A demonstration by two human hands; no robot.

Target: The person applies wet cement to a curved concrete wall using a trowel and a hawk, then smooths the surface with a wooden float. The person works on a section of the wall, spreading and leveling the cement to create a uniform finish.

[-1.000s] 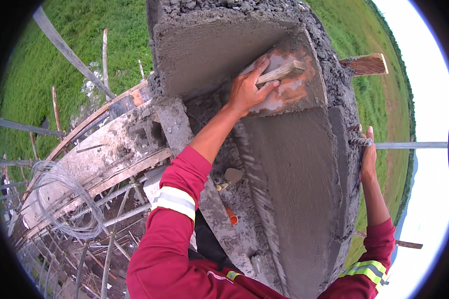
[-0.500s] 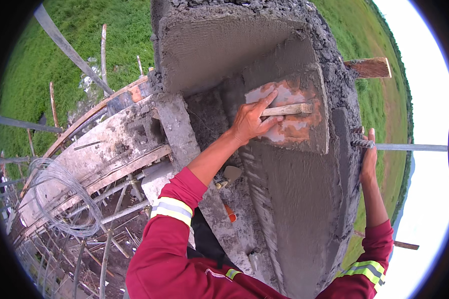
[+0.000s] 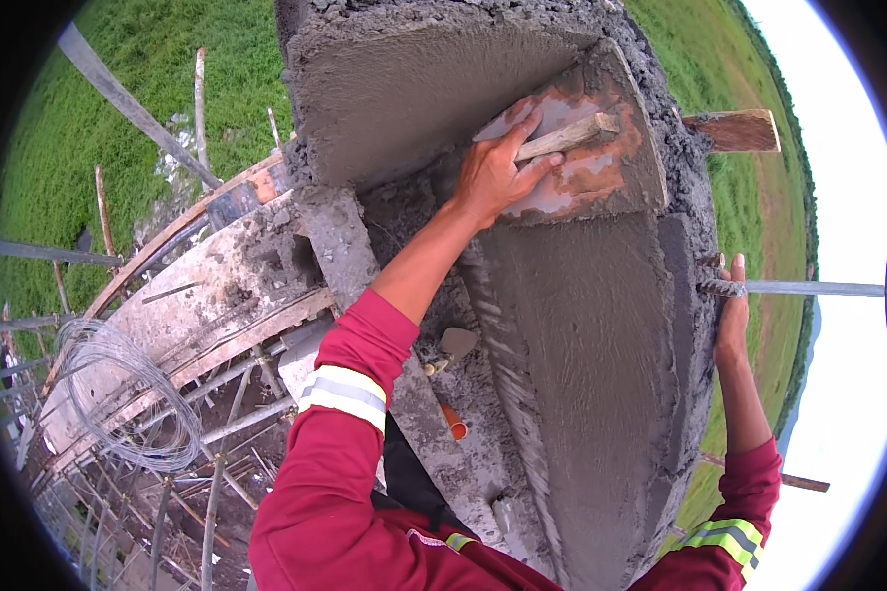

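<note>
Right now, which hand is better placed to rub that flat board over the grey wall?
Left, probably: the left hand grips the wooden handle of the flat board, which lies against the grey wall. The right hand is at the wall's outer side, by a ridged bar, with no visible tool.

Wooden handle [image 3: 572, 136] partly hidden by the left grip [image 3: 494, 174]

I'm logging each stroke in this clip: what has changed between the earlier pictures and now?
The left hand slid the plastering float down the picture over the grey plastered face, then back up to about where it began; its handle went from slanted to nearly level and slants again. Nothing was taken hold of or let go. The right hand stays by the ribbed bar; the trowel lies as before.
</note>
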